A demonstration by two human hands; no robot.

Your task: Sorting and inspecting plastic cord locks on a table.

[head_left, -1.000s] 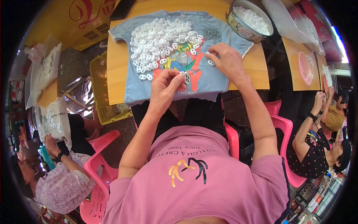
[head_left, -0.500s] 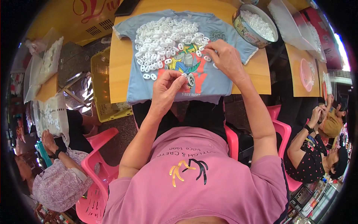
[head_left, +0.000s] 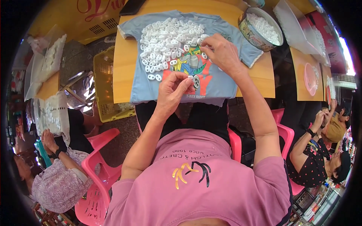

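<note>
Nearest of all, short of the blue T-shirt, the wearer's pink top shows dark lettering, upside down from here, above a gold-and-black figure. Up to the T-shirt's near hem, and there's the left hand, thumb and fingers pinched narrow; a fleck of white shows at the tips, but whether it's a held piece or part of the print, I cannot tell. Just beside it, pale capitals run clearly under the T-shirt's dinosaur picture. Over the T-shirt's right half, in arches the right hand, fingertips drawn close at the heap's edge; anything between them is hidden. And here they are, the white pieces, heaped on the T-shirt's left and middle, strays toward the hem: small ovals with paired dark holes, no marking to be made out. They look light, stiff and smooth, probably plastic, apt to skid but hardly fragile; pinching the long edges should suit. By the T-shirt's far right, a round tin of white bits wears fancy lettering, too small to be sure of. Beyond the T-shirt's far left, past a dark flat object, a yellow panel flaunts big red script, cut off above.
</note>
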